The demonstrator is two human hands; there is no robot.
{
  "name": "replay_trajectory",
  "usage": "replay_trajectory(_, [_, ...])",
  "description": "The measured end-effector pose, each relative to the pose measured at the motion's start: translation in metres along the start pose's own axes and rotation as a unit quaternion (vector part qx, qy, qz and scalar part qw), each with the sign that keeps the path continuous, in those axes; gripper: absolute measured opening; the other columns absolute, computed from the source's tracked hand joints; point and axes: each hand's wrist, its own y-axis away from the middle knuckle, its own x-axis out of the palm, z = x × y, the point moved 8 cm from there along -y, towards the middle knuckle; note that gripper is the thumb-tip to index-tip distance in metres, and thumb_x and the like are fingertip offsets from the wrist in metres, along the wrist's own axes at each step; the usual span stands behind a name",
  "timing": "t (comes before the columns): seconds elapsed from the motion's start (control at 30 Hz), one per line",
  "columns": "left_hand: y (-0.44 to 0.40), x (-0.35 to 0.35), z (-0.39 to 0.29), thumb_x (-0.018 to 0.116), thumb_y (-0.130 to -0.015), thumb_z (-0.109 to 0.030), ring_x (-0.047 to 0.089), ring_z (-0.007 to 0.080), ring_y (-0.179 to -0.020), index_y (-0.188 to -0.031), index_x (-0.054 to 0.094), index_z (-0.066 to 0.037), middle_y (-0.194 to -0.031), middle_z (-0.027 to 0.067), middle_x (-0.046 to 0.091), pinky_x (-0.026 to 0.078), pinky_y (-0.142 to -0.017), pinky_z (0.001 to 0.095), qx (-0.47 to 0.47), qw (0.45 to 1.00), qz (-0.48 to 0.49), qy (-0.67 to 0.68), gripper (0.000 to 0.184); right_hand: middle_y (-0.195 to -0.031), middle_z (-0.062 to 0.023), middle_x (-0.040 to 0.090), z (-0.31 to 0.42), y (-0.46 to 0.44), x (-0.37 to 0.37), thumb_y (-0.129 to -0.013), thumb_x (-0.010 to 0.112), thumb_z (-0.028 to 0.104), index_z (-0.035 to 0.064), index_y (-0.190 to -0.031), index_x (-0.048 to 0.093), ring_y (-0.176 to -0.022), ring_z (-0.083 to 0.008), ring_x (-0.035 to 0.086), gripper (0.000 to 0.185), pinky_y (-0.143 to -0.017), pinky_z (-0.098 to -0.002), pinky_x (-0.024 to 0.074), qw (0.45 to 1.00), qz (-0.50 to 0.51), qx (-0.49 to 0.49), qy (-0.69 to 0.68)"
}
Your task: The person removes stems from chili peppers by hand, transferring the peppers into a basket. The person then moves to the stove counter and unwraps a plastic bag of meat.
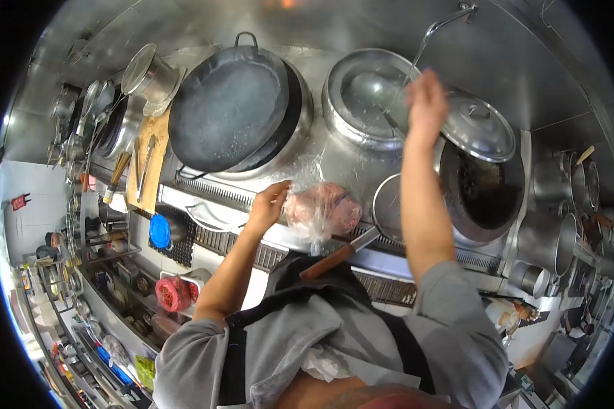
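Observation:
A clear plastic bag of raw pink meat (324, 210) lies on the stove's front edge. My left hand (269, 204) is at the bag's left side, fingers curled at its loose film; the exact grip is partly hidden. Raised over the right rim of a steel pot of water (334, 102), my right hand (427, 109) looks slightly blurred, with fingers stretched out beside the faucet pipe (430, 34). I see nothing held in it. A dark utensil handle (391, 124) slants in the pot.
A large black wok (228, 109) stands left. Right of the pot, a steel lid (479, 126) leans over a dark wok (488, 191). A wooden-handled pan (340, 260) juts over the front edge. Tongs (145, 167) rest on a wooden board (160, 140).

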Motion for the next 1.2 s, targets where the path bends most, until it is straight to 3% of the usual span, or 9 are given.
replay_trajectory(0.1, [0.047,-0.05,0.03,0.058,-0.09,-0.008,0.068,0.0219,-0.094,-0.109,0.064,0.0,-0.1,0.0144,0.07,0.054,-0.078,0.0312,-0.117,0.992,-0.036,-0.022,0.022,-0.116,-0.0172,0.064,0.062,-0.054,0.006,-0.091,0.056,0.029,0.0043,-0.12,0.061,-0.108,-0.0277,0.062,0.038,-0.09,-0.0355,0.0476,0.972,-0.016,-0.138,0.191])
replay_trajectory(0.17, [0.065,-0.067,0.046,0.06,-0.088,-0.008,0.068,0.022,-0.094,-0.11,0.064,0.0,-0.099,0.0144,0.07,0.055,-0.076,0.0315,-0.124,0.99,-0.059,-0.032,0.023,-0.089,-0.0114,0.07,0.082,-0.076,0.044,-0.093,0.054,0.026,0.0038,-0.117,0.062,-0.077,-0.0201,0.065,0.034,-0.072,-0.0311,0.0494,0.89,-0.047,-0.282,0.356])
replay_trajectory(0.33, [0.058,-0.042,0.012,0.061,-0.087,-0.01,0.068,0.0271,-0.089,-0.103,0.066,0.0,-0.1,0.0163,0.068,0.056,-0.075,0.0343,-0.091,0.991,-0.051,-0.083,0.02,-0.111,-0.0249,0.064,0.045,-0.13,0.134,-0.087,0.063,0.02,0.0068,-0.121,0.061,-0.108,-0.0245,0.063,0.037,-0.089,-0.0418,0.049,0.809,0.19,-0.087,0.55])
replay_trajectory(0.4, [0.041,-0.018,-0.009,0.062,-0.086,-0.01,0.067,0.0296,-0.087,-0.102,0.066,0.001,-0.098,0.0166,0.068,0.056,-0.074,0.035,-0.054,0.997,-0.046,-0.032,0.019,-0.106,-0.0221,0.066,0.062,-0.115,0.146,-0.085,0.062,0.018,0.0077,-0.121,0.062,-0.093,-0.0292,0.068,0.037,-0.081,-0.0395,0.0523,0.771,0.172,-0.445,0.422])
replay_trajectory(0.6, [0.014,0.099,-0.068,0.058,-0.088,-0.024,0.066,0.0365,-0.093,-0.108,0.064,-0.001,-0.101,0.0201,0.067,0.051,-0.085,0.0424,0.038,0.97,0.12,-0.21,0.031,-0.106,-0.0162,0.069,0.043,0.059,0.07,-0.088,0.065,0.027,0.0088,-0.12,0.063,-0.09,-0.0288,0.068,0.037,-0.081,-0.0362,0.0525,0.946,0.314,-0.036,0.069])
replay_trajectory(0.67, [0.02,0.127,-0.035,0.056,-0.088,-0.028,0.065,0.0382,-0.093,-0.109,0.064,-0.003,-0.1,0.0208,0.067,0.051,-0.085,0.0436,-0.012,0.923,0.175,-0.341,0.034,-0.076,-0.0014,0.066,0.036,0.136,0.02,-0.093,0.06,0.025,0.0043,-0.114,0.065,-0.065,-0.0071,0.058,0.03,-0.058,-0.0239,0.0464,0.948,0.279,-0.108,0.105])
replay_trajectory(0.77, [0.042,0.144,0.047,0.054,-0.088,-0.034,0.066,0.0383,-0.089,-0.109,0.063,-0.007,-0.098,0.0207,0.067,0.052,-0.08,0.043,0.0,0.815,0.322,-0.482,0.036,-0.082,-0.0172,0.068,-0.052,0.237,-0.055,-0.088,0.064,0.022,0.0035,-0.105,0.068,-0.071,-0.0271,0.067,0.025,-0.067,-0.0355,0.0511,0.912,0.358,0.147,0.138])
replay_trajectory(0.97, [0.032,0.115,0.029,0.063,-0.083,-0.027,0.067,0.0278,-0.071,-0.088,0.066,-0.001,-0.073,0.0186,0.065,0.049,-0.062,0.0402,0.008,0.983,0.132,-0.125,0.026,-0.085,-0.0165,0.068,-0.11,0.286,-0.136,-0.086,0.064,0.024,0.0024,-0.1,0.068,-0.078,-0.0327,0.066,0.026,-0.071,-0.0384,0.0508,0.891,0.32,0.165,0.277])
replay_trajectory(1.2, [-0.005,0.117,0.056,0.063,-0.084,-0.025,0.048,0.0117,-0.059,-0.076,0.062,0.0,-0.067,0.0028,0.055,0.037,-0.052,0.0297,-0.255,0.948,0.182,0.051,0.026,-0.107,-0.0152,0.064,-0.103,0.259,-0.045,-0.081,0.068,0.025,0.0056,-0.11,0.064,-0.096,-0.0327,0.062,0.035,-0.085,-0.0417,0.0488,0.916,0.312,0.027,0.253])
